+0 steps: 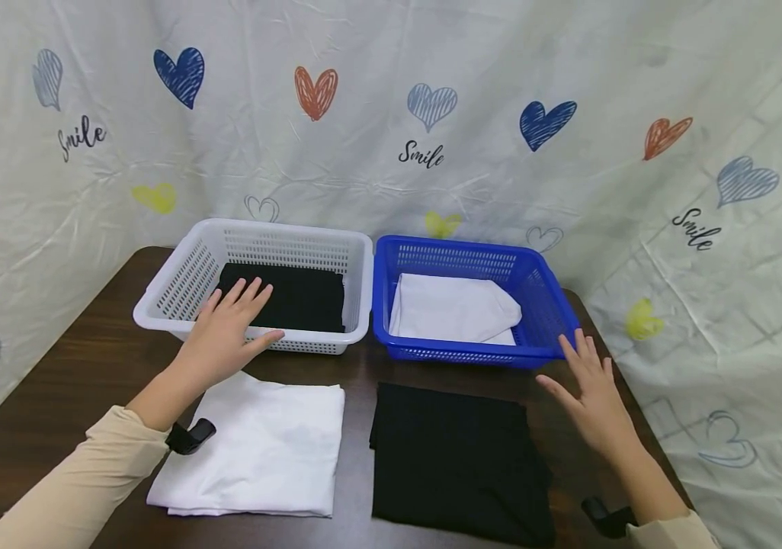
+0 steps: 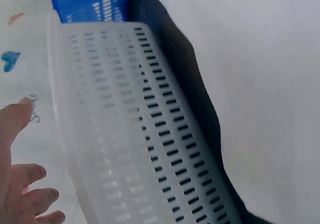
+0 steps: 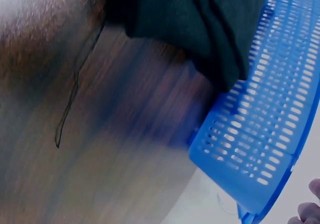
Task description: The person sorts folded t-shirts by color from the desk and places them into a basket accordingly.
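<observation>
In the head view my left hand [image 1: 226, 335] hovers with spread fingers over the near rim of the white basket [image 1: 357, 320], holding nothing. Folded black cloth [image 1: 302, 293] lies in that basket. On the right, my right hand [image 1: 593, 396] is spread by the front right corner of the blue basket [image 1: 549, 305], also holding nothing. White folded cloth [image 1: 453, 309] lies inside the blue basket. A folded white cloth [image 1: 267, 450] rests on the table before the white basket. Beside it, before the blue basket, is a folded black cloth [image 1: 453, 465].
Both baskets stand side by side at the back of the dark wooden table [image 1: 89, 335]. A white curtain [image 1: 363, 168] printed with hearts hangs behind them and down the sides. Each wrist wears a black strap [image 1: 190, 436]. A thin dark thread [image 3: 75, 83] shows in the right wrist view.
</observation>
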Tool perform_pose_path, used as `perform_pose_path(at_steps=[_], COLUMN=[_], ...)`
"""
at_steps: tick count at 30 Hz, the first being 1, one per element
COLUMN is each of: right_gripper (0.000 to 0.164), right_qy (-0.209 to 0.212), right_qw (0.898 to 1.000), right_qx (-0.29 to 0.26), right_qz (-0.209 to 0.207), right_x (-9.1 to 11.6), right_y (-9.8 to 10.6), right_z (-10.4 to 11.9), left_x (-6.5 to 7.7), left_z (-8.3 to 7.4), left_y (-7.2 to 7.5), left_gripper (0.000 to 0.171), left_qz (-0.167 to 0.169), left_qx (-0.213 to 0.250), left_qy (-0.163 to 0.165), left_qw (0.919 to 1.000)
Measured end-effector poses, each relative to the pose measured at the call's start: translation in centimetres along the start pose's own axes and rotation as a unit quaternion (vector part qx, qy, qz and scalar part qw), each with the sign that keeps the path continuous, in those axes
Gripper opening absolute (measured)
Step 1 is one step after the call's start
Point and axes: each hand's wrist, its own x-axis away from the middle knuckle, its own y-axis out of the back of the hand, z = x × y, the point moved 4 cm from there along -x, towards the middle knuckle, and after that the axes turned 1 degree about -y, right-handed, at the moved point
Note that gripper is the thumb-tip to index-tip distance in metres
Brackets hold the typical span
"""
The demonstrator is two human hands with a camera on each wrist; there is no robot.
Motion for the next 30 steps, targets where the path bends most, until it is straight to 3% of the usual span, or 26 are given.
perform_pose_path(at_steps=[17,30], right_gripper=[0.075,0.074], right_qy=[0.008,-0.011], right_qw=[0.999,0.998], right_qx=[-0.038,-0.064], right_qz=[0.006,-0.006], right_x=[2.0,3.6], right_y=[-0.9,-1.3], right_z=[1.9,2.4], left_x=[0.6,1.2], left_z=[-4.2,-6.9], left_y=[-2.7,-4.0], left_gripper=[0.081,0.082], left_qz=[-0.006,-0.012], left_qx=[0.021,0.036], left_qy=[-0.052,-0.082], left_qw=[0.9984,0.9959])
